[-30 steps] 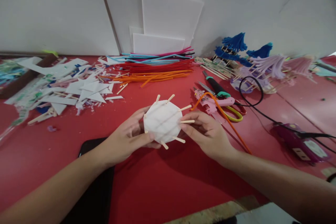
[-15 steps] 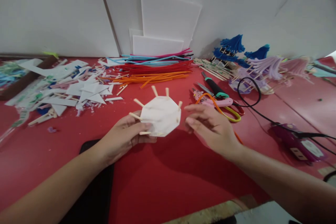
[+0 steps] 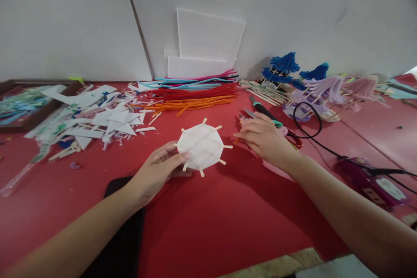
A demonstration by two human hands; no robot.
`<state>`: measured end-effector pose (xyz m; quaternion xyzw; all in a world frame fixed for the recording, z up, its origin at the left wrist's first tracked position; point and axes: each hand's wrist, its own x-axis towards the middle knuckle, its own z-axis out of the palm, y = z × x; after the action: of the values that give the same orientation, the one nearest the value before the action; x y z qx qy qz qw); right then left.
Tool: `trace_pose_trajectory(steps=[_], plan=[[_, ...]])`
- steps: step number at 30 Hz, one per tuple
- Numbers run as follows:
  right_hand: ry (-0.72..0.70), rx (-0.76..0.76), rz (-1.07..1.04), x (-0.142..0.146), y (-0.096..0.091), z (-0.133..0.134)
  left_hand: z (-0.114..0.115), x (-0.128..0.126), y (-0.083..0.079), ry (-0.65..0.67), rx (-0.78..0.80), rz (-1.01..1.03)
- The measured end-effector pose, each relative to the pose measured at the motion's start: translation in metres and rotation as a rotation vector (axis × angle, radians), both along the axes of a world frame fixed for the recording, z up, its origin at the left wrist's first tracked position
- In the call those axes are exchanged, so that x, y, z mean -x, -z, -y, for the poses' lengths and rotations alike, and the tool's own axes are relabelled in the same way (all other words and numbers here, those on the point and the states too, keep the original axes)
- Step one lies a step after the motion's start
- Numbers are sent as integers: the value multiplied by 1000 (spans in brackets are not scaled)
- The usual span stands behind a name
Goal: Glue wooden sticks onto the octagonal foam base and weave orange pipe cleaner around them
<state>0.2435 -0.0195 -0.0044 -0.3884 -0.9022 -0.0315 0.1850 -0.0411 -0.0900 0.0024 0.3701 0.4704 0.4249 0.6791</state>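
Observation:
My left hand (image 3: 155,170) grips a white foam octagon (image 3: 202,145) by its lower left edge, thumb on top; several short wooden sticks poke out around its rim. It is held just above the red table (image 3: 211,217). My right hand (image 3: 262,138) lies palm down to the right, over the pink tool and orange pipe cleaner, beside the black-and-teal handled tool (image 3: 266,112). Its fingers curl downward; what they hold, if anything, is hidden.
A pile of coloured pipe cleaners (image 3: 192,91) lies at the back with white foam sheets (image 3: 208,39) leaning on the wall. White foam scraps (image 3: 104,115) spread at left. Blue and purple tasselled pieces (image 3: 309,82), a black cable (image 3: 312,134) and a purple device (image 3: 371,178) lie at right.
My right hand let go of the octagon and moved right and back onto the tools. My left hand kept the octagon, turning and tilting it.

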Motion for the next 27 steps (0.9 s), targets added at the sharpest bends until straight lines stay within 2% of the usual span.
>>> trace_pose_trajectory(steps=[2,4,7,9,11,13,16,22,27], plan=[[-71,56,-93,11,-7,12,0,0,-3,7,16,-10],[-64,199,-350,25,-10,27,-1,-1,-7,29,30,-29],[93,633,-786,47,-7,44,-3,-3,-15,63,24,-56],[94,960,-1002,58,-4,49,-5,-4,-18,63,8,-60],[38,1165,-1158,63,-3,51,-7,-7,-19,43,-8,-43],[26,1231,-1245,65,-4,51,-9,-10,-18,30,-12,-21],[71,1252,-1283,64,-7,50,-11,-13,-17,36,10,31],[264,1239,-1466,67,-9,46,-10,-7,-19,98,108,397],[257,1305,-1443,79,-9,44,-2,-12,-15,125,-20,221]])
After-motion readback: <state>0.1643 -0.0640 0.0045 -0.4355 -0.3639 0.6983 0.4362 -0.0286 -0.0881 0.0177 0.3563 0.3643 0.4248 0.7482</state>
